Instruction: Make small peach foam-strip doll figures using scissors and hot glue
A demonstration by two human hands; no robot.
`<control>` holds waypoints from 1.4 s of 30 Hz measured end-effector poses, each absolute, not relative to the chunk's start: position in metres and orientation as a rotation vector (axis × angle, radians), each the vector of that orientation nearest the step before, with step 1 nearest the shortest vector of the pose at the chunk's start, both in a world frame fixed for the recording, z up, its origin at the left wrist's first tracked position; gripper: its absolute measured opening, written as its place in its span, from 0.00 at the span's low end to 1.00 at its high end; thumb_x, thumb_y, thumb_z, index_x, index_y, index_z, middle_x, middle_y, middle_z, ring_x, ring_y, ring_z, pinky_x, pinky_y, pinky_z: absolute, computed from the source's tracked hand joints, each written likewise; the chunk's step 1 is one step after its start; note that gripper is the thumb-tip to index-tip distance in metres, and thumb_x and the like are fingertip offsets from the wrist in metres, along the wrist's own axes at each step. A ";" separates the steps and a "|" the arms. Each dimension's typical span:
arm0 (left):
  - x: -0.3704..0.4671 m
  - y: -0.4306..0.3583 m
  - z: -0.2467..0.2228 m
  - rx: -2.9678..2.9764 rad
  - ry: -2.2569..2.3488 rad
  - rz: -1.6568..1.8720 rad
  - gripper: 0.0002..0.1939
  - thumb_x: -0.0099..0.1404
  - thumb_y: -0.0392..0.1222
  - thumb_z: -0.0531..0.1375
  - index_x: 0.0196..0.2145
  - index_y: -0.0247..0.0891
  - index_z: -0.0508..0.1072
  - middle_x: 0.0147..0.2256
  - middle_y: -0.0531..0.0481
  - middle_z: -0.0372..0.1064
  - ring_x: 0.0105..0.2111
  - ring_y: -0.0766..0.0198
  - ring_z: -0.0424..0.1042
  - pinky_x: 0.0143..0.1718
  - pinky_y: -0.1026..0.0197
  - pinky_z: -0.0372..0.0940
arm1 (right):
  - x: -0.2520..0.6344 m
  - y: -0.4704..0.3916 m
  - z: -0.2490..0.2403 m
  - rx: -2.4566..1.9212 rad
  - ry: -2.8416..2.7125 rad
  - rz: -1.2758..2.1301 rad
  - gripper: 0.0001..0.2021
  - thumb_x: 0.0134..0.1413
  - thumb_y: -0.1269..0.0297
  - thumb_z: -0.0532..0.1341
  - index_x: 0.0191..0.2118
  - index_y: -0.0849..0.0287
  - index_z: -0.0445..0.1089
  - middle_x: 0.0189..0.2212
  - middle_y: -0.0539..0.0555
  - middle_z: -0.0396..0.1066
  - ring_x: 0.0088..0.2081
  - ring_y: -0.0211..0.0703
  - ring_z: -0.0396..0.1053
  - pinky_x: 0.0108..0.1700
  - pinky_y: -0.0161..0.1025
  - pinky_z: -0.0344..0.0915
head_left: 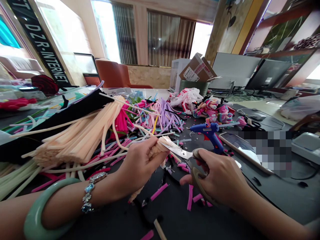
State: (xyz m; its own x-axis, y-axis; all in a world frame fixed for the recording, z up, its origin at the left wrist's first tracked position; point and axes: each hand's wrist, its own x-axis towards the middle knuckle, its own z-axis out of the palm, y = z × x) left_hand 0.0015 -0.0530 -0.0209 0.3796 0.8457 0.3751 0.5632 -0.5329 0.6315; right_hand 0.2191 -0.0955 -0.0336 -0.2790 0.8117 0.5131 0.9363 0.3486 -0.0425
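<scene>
My left hand [142, 160] is closed around a small peach fuzzy piece [163, 141], which looks shaped from pipe cleaners. In my right hand [220, 173] are scissors [183, 154], fingers through the brownish handles. Their blades reach over the peach piece, close to my left fingertips; how far the blades are parted is hard to make out. To the left lies a thick bundle of peach pipe cleaners [75, 140]. Below my hands, short pink pipe cleaner cuttings [160, 192] are scattered on the dark table [180, 223].
A blue glue gun [208, 131] lies beyond my right hand, near a phone [242, 150]. Purple pipe cleaners [167, 115] and fuzzy colourful pieces [215, 108] are heaped behind. Monitors [233, 70] and a cardboard box [197, 68] stand at the back.
</scene>
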 end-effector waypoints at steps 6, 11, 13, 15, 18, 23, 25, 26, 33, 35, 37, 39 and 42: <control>0.001 -0.053 -0.021 2.268 1.204 0.971 0.14 0.65 0.47 0.53 0.25 0.36 0.62 0.20 0.57 0.58 0.21 0.70 0.57 0.24 0.67 0.53 | 0.218 -0.097 -0.035 -1.537 -2.138 -0.329 0.16 0.45 0.50 0.60 0.23 0.56 0.57 0.16 0.45 0.61 0.16 0.34 0.57 0.22 0.33 0.48; 0.002 -0.053 -0.023 2.279 1.228 0.950 0.14 0.65 0.48 0.54 0.25 0.36 0.63 0.20 0.57 0.58 0.21 0.70 0.58 0.25 0.67 0.53 | 0.217 -0.097 -0.034 -1.557 -2.131 -0.239 0.08 0.42 0.60 0.61 0.24 0.56 0.60 0.15 0.43 0.59 0.16 0.34 0.54 0.22 0.33 0.47; 0.002 -0.053 -0.023 2.284 1.238 0.948 0.14 0.65 0.48 0.54 0.26 0.36 0.63 0.21 0.57 0.58 0.21 0.70 0.58 0.25 0.67 0.53 | 0.216 -0.098 -0.033 -1.577 -2.125 -0.197 0.09 0.42 0.59 0.61 0.23 0.56 0.60 0.15 0.43 0.58 0.16 0.33 0.53 0.22 0.33 0.47; 0.002 -0.053 -0.023 2.283 1.243 0.943 0.14 0.65 0.48 0.54 0.26 0.36 0.63 0.21 0.57 0.58 0.21 0.70 0.58 0.25 0.67 0.53 | 0.216 -0.098 -0.033 -1.597 -2.120 -0.163 0.11 0.43 0.57 0.61 0.22 0.56 0.60 0.15 0.43 0.58 0.16 0.33 0.52 0.22 0.33 0.46; 0.002 -0.053 -0.022 2.279 1.241 0.941 0.15 0.65 0.49 0.53 0.26 0.36 0.63 0.21 0.57 0.59 0.21 0.70 0.58 0.25 0.67 0.53 | 0.216 -0.099 -0.033 -1.623 -2.111 -0.137 0.12 0.43 0.56 0.60 0.21 0.56 0.58 0.15 0.43 0.58 0.17 0.33 0.52 0.22 0.34 0.46; 0.002 -0.054 -0.023 2.272 1.239 0.933 0.14 0.65 0.48 0.53 0.26 0.36 0.63 0.21 0.57 0.59 0.22 0.70 0.58 0.25 0.66 0.53 | 0.216 -0.097 -0.033 -1.663 -2.146 -0.174 0.12 0.44 0.55 0.60 0.23 0.55 0.58 0.17 0.44 0.61 0.18 0.35 0.55 0.23 0.34 0.47; 0.002 -0.054 -0.024 2.279 1.224 0.910 0.14 0.65 0.48 0.53 0.27 0.36 0.64 0.22 0.56 0.60 0.22 0.69 0.59 0.26 0.66 0.53 | 0.216 -0.097 -0.033 -1.655 -2.173 -0.211 0.12 0.44 0.53 0.61 0.25 0.56 0.60 0.20 0.46 0.64 0.19 0.37 0.59 0.23 0.34 0.48; 0.002 -0.054 -0.025 2.284 1.214 0.895 0.14 0.65 0.48 0.53 0.27 0.36 0.64 0.23 0.56 0.60 0.23 0.69 0.59 0.26 0.66 0.53 | 0.216 -0.097 -0.033 -1.647 -2.183 -0.236 0.12 0.44 0.54 0.61 0.27 0.56 0.61 0.21 0.47 0.66 0.20 0.38 0.61 0.24 0.35 0.48; 0.002 -0.054 -0.025 2.283 1.189 0.870 0.14 0.65 0.48 0.53 0.28 0.36 0.65 0.23 0.56 0.61 0.22 0.68 0.60 0.26 0.65 0.54 | 0.217 -0.098 -0.037 -1.579 -2.189 -0.320 0.18 0.45 0.45 0.60 0.28 0.57 0.62 0.21 0.48 0.66 0.21 0.40 0.65 0.24 0.35 0.50; 0.002 -0.054 -0.024 2.284 1.193 0.877 0.13 0.65 0.48 0.53 0.28 0.36 0.65 0.22 0.56 0.61 0.22 0.69 0.59 0.25 0.65 0.54 | 0.217 -0.098 -0.037 -1.572 -2.183 -0.327 0.20 0.46 0.43 0.59 0.28 0.58 0.63 0.21 0.49 0.67 0.21 0.41 0.65 0.24 0.35 0.50; 0.002 -0.054 -0.024 2.289 1.193 0.883 0.13 0.65 0.48 0.53 0.28 0.36 0.65 0.22 0.56 0.61 0.22 0.69 0.59 0.25 0.65 0.54 | 0.217 -0.098 -0.037 -1.567 -2.178 -0.330 0.21 0.46 0.42 0.59 0.28 0.58 0.63 0.20 0.49 0.67 0.21 0.41 0.65 0.24 0.35 0.51; 0.002 -0.054 -0.024 2.293 1.194 0.885 0.14 0.65 0.48 0.53 0.28 0.36 0.65 0.22 0.56 0.61 0.22 0.69 0.59 0.26 0.65 0.53 | 0.217 -0.098 -0.037 -1.560 -2.171 -0.327 0.22 0.46 0.41 0.58 0.28 0.58 0.63 0.20 0.49 0.67 0.20 0.40 0.65 0.24 0.36 0.50; 0.002 -0.054 -0.024 2.300 1.193 0.882 0.13 0.65 0.48 0.53 0.28 0.36 0.65 0.22 0.56 0.61 0.22 0.69 0.59 0.26 0.65 0.53 | 0.217 -0.098 -0.037 -1.554 -2.167 -0.316 0.23 0.46 0.40 0.58 0.27 0.58 0.64 0.19 0.48 0.66 0.20 0.40 0.64 0.24 0.36 0.50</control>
